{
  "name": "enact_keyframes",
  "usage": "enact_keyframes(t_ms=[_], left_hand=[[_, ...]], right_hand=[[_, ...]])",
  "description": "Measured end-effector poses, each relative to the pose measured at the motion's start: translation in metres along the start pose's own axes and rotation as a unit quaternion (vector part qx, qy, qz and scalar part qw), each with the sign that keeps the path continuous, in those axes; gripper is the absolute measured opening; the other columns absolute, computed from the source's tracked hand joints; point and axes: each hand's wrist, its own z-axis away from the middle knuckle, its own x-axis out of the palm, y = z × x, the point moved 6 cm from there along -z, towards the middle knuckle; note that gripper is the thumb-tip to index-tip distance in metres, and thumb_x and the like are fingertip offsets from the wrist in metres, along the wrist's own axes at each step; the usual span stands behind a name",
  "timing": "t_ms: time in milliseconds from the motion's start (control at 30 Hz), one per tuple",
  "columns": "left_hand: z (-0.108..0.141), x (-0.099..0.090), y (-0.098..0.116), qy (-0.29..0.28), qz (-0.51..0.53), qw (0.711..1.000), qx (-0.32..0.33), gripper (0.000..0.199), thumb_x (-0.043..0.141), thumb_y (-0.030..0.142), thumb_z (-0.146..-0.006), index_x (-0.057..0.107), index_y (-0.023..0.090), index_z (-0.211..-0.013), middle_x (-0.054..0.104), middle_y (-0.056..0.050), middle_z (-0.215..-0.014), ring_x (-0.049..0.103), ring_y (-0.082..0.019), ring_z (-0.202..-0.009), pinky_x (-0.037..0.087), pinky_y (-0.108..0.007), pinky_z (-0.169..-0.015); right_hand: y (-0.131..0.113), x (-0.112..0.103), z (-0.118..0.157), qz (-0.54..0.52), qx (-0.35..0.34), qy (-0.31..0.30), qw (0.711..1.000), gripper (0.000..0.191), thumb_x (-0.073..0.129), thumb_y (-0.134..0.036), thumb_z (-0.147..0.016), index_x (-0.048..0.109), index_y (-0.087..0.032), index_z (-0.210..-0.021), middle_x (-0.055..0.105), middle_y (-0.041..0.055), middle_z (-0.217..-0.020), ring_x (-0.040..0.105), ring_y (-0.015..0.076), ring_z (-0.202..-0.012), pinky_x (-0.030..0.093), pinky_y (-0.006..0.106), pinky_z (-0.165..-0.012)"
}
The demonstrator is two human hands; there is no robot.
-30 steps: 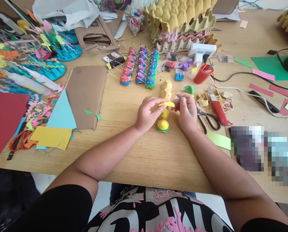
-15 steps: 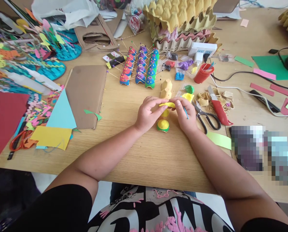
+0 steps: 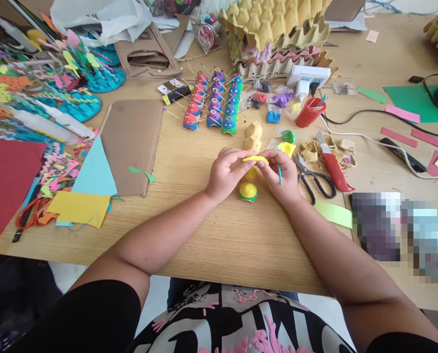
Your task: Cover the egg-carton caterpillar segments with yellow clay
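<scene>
Between my two hands stretches a flattened strip of yellow modelling clay [image 3: 255,159]. My left hand [image 3: 226,171] pinches its left end between thumb and fingers. The right end is pinched by my right hand [image 3: 281,176], which also has a thin blue stick [image 3: 279,174] tucked in its fingers. Just below stands an egg-carton piece covered in yellow and green clay [image 3: 247,191]. Bare carton cups [image 3: 253,136] rise behind my fingers, and the middle of that row is partly hidden. Beside my right hand lies an opened lump of yellow clay [image 3: 286,148].
Three rows of painted egg-carton caterpillars [image 3: 213,100] with pins stand behind. To the right are black scissors [image 3: 316,179], a red-handled knife [image 3: 332,164] and a red cup [image 3: 310,113]. Cardboard [image 3: 133,147] and paper scraps lie left. Egg trays [image 3: 278,29] are stacked at the back.
My right thumb has shifted left and down against the yellow strip, and more of the strip's right end shows. The blue stick has swung more upright. My left hand is almost still.
</scene>
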Motion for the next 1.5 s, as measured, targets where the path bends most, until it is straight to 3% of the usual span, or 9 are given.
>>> enact_keyframes(t_ms=[167, 333, 533, 633, 867, 967, 1067, 1267, 1500], left_hand=[[0.001, 0.000, 0.000, -0.017, 0.001, 1.000, -0.014, 0.050, 0.077, 0.075, -0.112, 0.092, 0.028, -0.125, 0.093, -0.009, -0.124, 0.084, -0.025, -0.119, 0.065, -0.045, -0.117], [0.003, 0.002, 0.000, -0.019, 0.014, 1.000, 0.005, 0.053, 0.083, 0.070, -0.110, 0.089, 0.026, -0.139, 0.091, -0.008, -0.119, 0.084, -0.023, -0.115, 0.066, -0.042, -0.113], [0.004, 0.005, 0.001, -0.014, 0.006, 0.999, 0.039, 0.032, 0.085, 0.051, -0.113, 0.091, 0.027, -0.133, 0.092, -0.007, -0.118, 0.084, -0.022, -0.112, 0.066, -0.039, -0.109], [0.003, 0.003, 0.004, -0.003, 0.003, 0.999, 0.041, 0.031, 0.082, 0.053, -0.115, 0.093, 0.027, -0.127, 0.093, -0.007, -0.118, 0.085, -0.022, -0.112, 0.067, -0.040, -0.108], [0.001, 0.001, -0.001, 0.002, 0.025, 1.000, -0.013, 0.049, 0.075, 0.071, -0.115, 0.095, 0.028, -0.123, 0.095, -0.009, -0.123, 0.088, -0.024, -0.118, 0.069, -0.043, -0.113], [0.001, 0.001, -0.002, 0.004, 0.035, 0.999, -0.022, 0.053, 0.074, 0.075, -0.114, 0.095, 0.027, -0.119, 0.096, -0.009, -0.120, 0.089, -0.024, -0.115, 0.070, -0.043, -0.112], [0.002, 0.001, -0.002, 0.006, 0.038, 0.999, -0.023, 0.051, 0.076, 0.073, -0.114, 0.095, 0.026, -0.118, 0.096, -0.009, -0.119, 0.089, -0.024, -0.113, 0.069, -0.042, -0.111], [0.005, 0.003, -0.008, -0.006, 0.060, 0.997, -0.053, 0.054, 0.087, 0.069, -0.108, 0.090, 0.027, -0.141, 0.093, -0.011, -0.135, 0.087, -0.025, -0.124, 0.068, -0.041, -0.117], [0.003, 0.002, -0.010, -0.002, 0.042, 0.997, -0.067, 0.030, 0.086, 0.054, -0.111, 0.093, 0.028, -0.124, 0.095, -0.008, -0.127, 0.087, -0.025, -0.123, 0.068, -0.043, -0.118]], right_hand=[[-0.001, -0.002, 0.003, 0.033, -0.011, 0.011, 0.999, 0.064, 0.079, -0.093, -0.100, 0.085, -0.029, -0.099, 0.087, 0.0041, -0.097, 0.074, 0.0211, -0.083, 0.063, 0.040, -0.079], [-0.003, -0.003, 0.003, 0.040, -0.013, 0.024, 0.999, 0.067, 0.079, -0.094, -0.098, 0.083, -0.028, -0.091, 0.087, 0.0036, -0.091, 0.071, 0.0192, -0.075, 0.060, 0.038, -0.072], [-0.005, -0.003, 0.003, 0.042, -0.012, 0.027, 0.999, 0.068, 0.080, -0.094, -0.098, 0.082, -0.027, -0.088, 0.084, 0.0029, -0.084, 0.067, 0.0180, -0.069, 0.057, 0.036, -0.065], [-0.005, -0.003, 0.004, 0.038, -0.010, 0.021, 0.999, 0.065, 0.078, -0.091, -0.101, 0.083, -0.027, -0.092, 0.084, 0.0031, -0.084, 0.073, 0.0201, -0.074, 0.061, 0.038, -0.070], [-0.001, -0.002, 0.002, 0.023, -0.036, 0.014, 0.999, 0.057, 0.091, -0.084, -0.095, 0.087, -0.032, -0.118, 0.083, 0.0014, -0.093, 0.075, 0.0214, -0.081, 0.069, 0.040, -0.079], [0.002, -0.002, 0.003, 0.034, -0.034, 0.013, 0.999, 0.057, 0.082, -0.088, -0.101, 0.087, -0.032, -0.113, 0.088, 0.0049, -0.105, 0.079, 0.0225, -0.088, 0.069, 0.042, -0.083], [0.003, -0.002, 0.004, 0.037, -0.032, 0.017, 0.999, 0.056, 0.080, -0.087, -0.104, 0.088, -0.031, -0.109, 0.090, 0.0053, -0.104, 0.079, 0.0221, -0.088, 0.066, 0.042, -0.083], [0.007, -0.007, 0.004, 0.040, -0.016, 0.046, 0.998, 0.059, 0.085, -0.088, -0.098, 0.086, -0.030, -0.102, 0.086, 0.0036, -0.096, 0.072, 0.0198, -0.080, 0.063, 0.039, -0.077], [0.006, -0.005, 0.002, 0.041, -0.022, 0.032, 0.998, 0.053, 0.091, -0.082, -0.097, 0.085, -0.030, -0.102, 0.087, 0.0033, -0.098, 0.074, 0.0203, -0.081, 0.066, 0.039, -0.078]])
